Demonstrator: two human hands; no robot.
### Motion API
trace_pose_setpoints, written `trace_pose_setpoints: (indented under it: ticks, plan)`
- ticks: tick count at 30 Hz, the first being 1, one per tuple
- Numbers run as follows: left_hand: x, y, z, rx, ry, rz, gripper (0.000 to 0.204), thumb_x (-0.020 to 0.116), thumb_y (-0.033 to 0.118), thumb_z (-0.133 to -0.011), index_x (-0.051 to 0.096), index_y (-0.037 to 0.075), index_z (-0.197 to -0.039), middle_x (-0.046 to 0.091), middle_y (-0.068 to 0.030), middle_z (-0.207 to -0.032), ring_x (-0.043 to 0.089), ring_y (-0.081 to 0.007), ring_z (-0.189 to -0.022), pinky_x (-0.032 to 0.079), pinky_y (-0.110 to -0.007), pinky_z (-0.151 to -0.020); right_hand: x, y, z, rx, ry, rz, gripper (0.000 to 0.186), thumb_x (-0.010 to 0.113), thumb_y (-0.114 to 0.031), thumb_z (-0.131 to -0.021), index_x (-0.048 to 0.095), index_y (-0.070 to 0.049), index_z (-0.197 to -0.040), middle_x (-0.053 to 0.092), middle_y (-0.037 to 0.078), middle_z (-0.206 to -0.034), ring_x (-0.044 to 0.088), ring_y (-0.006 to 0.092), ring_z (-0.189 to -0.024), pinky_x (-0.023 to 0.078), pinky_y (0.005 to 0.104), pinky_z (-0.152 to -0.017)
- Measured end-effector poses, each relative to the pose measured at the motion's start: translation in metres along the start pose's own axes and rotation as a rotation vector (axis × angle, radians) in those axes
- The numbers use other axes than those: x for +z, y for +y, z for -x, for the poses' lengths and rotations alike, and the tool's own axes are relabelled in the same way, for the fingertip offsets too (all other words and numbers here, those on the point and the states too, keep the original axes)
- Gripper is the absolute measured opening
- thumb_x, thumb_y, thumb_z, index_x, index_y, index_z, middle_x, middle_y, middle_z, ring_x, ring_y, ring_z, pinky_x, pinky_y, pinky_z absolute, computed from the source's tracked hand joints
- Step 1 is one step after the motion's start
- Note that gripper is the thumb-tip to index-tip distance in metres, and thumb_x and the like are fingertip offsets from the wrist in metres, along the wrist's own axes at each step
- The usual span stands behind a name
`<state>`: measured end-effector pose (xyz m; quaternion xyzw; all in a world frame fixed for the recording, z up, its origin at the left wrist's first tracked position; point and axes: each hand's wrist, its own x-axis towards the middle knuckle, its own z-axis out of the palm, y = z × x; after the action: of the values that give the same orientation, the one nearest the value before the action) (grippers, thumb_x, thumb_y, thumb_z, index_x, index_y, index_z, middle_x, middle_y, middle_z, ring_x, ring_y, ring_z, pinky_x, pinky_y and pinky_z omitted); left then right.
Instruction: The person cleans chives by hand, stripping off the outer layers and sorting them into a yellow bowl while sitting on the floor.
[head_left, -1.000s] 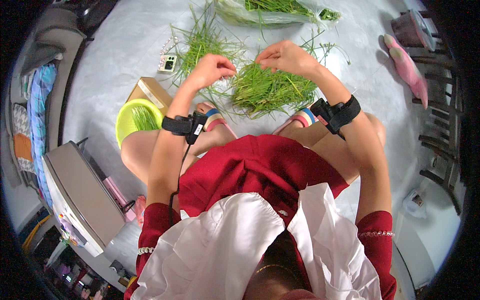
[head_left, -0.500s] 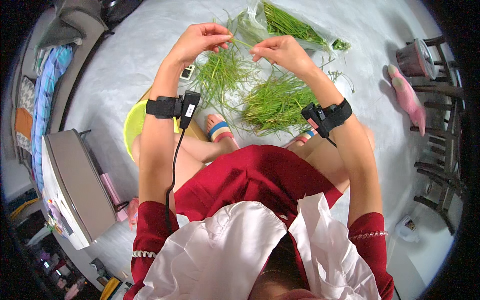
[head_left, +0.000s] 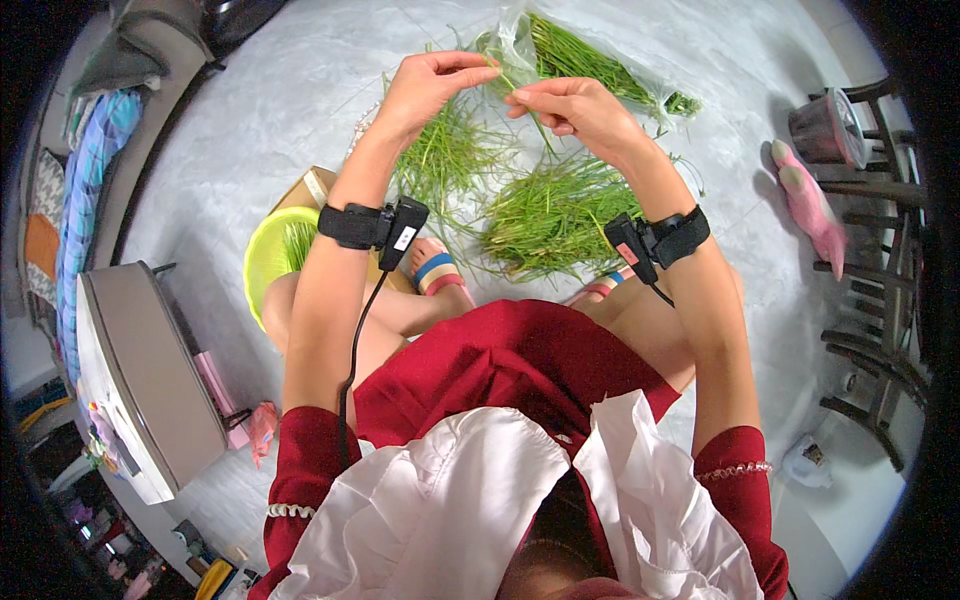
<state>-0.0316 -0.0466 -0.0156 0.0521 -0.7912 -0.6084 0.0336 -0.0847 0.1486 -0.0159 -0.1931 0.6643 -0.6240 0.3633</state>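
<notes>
Over the far part of the floor, my left hand [head_left: 440, 88] and my right hand [head_left: 582, 110] hold one thin green stem [head_left: 509, 79] between them. Each pinches it with thumb and fingertips, and its lower end hangs below my right hand. Beneath my left hand lies a loose heap of fine, grassy green strands [head_left: 455, 150]. Nearer my right forearm is a thicker pile of green stalks [head_left: 555, 215]. Just beyond both hands, a clear plastic bag [head_left: 517, 48] lies on its side with a bundle of long green stalks [head_left: 585, 58] in it.
By my left knee stands a lime-yellow basin [head_left: 258, 265] with greens [head_left: 298, 243] inside, beside a cardboard box [head_left: 308, 192]. Sandalled feet flank the near side of the piles. Dark chairs [head_left: 880, 210], a lidded tub [head_left: 828, 130] and a pink plush toy [head_left: 808, 210] are at right.
Both hands have shifted a little to the right, still holding a stem, which now slants more steeply. Greens in the basin and the cardboard box show more beside my left forearm.
</notes>
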Motion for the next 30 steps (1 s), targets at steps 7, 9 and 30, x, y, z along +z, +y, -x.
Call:
trace_pose_setpoints:
  ticks: [7, 9, 30]
  plan:
    - [-0.009, -0.005, -0.008, -0.029, 0.078, 0.003, 0.022, 0.067, 0.017, -0.072, 0.066, 0.001, -0.087, 0.063, -0.0045, -0.080, 0.055, -0.0096, -0.074, 0.042, -0.022, -0.069, -0.005, -0.001, 0.005, -0.003, 0.043, 0.014, 0.016, 0.061, -0.019, -0.076, 0.067, -0.005, -0.081, 0.064, -0.001, -0.074, 0.035, 0.0026, -0.052, 0.030, 0.0188, -0.047]
    - [-0.020, -0.019, -0.012, -0.020, 0.116, -0.014, 0.024, 0.067, 0.017, -0.072, 0.065, 0.001, -0.089, 0.063, -0.0049, -0.081, 0.055, -0.0095, -0.074, 0.042, -0.022, -0.068, -0.005, 0.000, 0.005, -0.014, 0.052, 0.012, 0.016, 0.061, -0.019, -0.076, 0.068, -0.005, -0.081, 0.064, -0.001, -0.074, 0.035, 0.0026, -0.051, 0.030, 0.0186, -0.047]
    - [0.013, 0.006, 0.003, -0.094, 0.042, 0.332, 0.019, 0.063, 0.019, -0.076, 0.066, 0.002, -0.085, 0.060, 0.0013, -0.074, 0.043, -0.0048, -0.062, 0.032, -0.019, -0.054, 0.000, -0.005, 0.006, -0.086, -0.022, -0.030, 0.022, 0.056, -0.020, -0.082, 0.064, -0.002, -0.092, 0.062, 0.003, -0.080, 0.036, 0.0033, -0.057, 0.030, 0.0182, -0.048]
